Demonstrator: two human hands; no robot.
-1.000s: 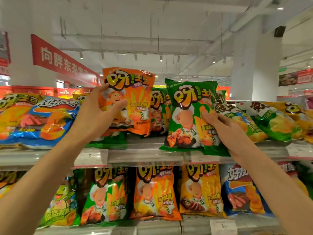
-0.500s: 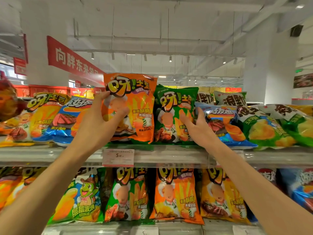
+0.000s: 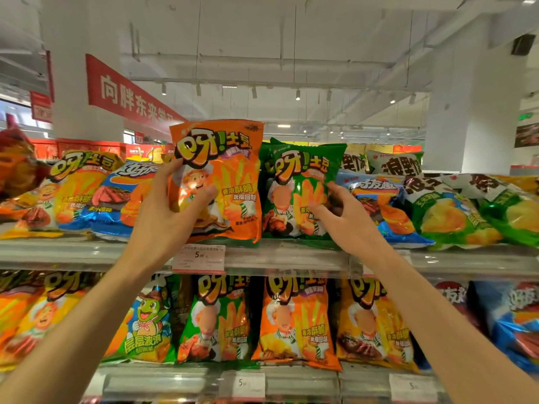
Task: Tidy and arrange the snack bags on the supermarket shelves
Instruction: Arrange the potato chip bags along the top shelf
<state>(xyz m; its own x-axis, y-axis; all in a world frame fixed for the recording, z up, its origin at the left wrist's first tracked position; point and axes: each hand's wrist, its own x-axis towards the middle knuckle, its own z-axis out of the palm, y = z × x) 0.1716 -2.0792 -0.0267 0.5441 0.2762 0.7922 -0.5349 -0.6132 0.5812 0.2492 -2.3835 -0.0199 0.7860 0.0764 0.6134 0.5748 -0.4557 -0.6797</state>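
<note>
On the upper shelf (image 3: 277, 255), the left hand (image 3: 172, 217) grips the upright orange bag (image 3: 230, 182), thumb across its front; the right hand (image 3: 347, 220), fingers spread, seemingly touches the neighbouring green bag (image 3: 294, 196).

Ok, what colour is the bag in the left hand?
Orange bag, gripped by the left hand; head view.
</note>
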